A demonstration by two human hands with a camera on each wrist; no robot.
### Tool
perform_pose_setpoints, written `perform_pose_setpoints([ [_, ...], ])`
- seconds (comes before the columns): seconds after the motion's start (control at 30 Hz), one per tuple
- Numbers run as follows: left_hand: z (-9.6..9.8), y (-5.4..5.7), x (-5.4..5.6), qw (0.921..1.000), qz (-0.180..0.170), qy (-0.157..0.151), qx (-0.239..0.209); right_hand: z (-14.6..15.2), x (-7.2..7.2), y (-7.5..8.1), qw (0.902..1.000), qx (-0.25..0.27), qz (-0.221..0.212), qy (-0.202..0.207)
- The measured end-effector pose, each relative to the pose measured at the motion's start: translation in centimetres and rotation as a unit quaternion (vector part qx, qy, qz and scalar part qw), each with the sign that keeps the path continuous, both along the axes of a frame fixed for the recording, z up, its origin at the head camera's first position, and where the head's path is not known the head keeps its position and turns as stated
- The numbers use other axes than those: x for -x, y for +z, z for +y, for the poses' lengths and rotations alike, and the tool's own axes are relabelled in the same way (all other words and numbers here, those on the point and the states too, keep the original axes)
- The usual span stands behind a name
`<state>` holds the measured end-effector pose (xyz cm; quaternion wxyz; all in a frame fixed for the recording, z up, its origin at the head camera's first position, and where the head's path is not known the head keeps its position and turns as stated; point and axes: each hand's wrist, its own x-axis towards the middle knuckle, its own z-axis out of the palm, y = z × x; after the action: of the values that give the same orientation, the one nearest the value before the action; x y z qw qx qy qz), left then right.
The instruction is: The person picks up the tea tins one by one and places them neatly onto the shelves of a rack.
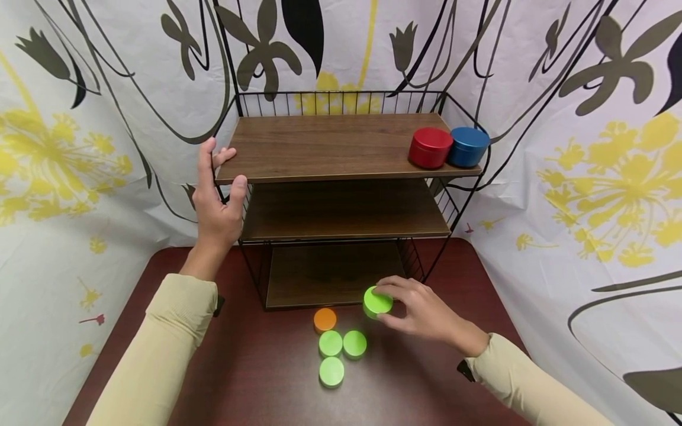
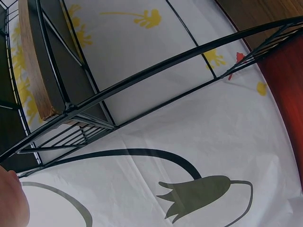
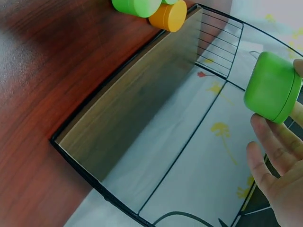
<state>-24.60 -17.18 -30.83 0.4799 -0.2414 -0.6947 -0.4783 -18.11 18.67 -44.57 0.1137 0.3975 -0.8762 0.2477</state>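
Note:
My right hand (image 1: 421, 307) pinches a green round tin (image 1: 378, 302) between thumb and fingers, above the front of the lowest shelf. In the right wrist view this green tin (image 3: 272, 87) is tilted, held at one end by the fingertips. My left hand (image 1: 218, 207) is at the left end of the top shelf, beside the black wire frame, its index finger raised and its thumb near the shelf's front corner. Only a bit of that hand (image 2: 12, 201) shows in the left wrist view. An orange tin (image 1: 325, 320) and several green tins (image 1: 331, 371) stand on the table.
A three-tier rack with wooden shelves (image 1: 330, 148) stands at the back of the dark red table (image 1: 256, 373). On the top shelf's right end, a red tin (image 1: 430, 148) sits beside a blue tin (image 1: 469, 147). Patterned cloth (image 1: 533, 177) hangs around the table.

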Motion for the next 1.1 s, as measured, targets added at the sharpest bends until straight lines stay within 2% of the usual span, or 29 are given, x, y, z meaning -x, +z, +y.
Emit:
perform_pose_setpoints([
  [0.77,0.0,0.2,-0.2,1.0000,0.000,0.001,0.003,-0.2,-0.2,3.7,0.9995,-0.001,0.022,0.022],
  [1.1,0.0,0.2,-0.3,1.0000,-0.003,0.001,0.002,-0.4,-0.3,5.2,0.9979,0.006,0.053,0.036],
])
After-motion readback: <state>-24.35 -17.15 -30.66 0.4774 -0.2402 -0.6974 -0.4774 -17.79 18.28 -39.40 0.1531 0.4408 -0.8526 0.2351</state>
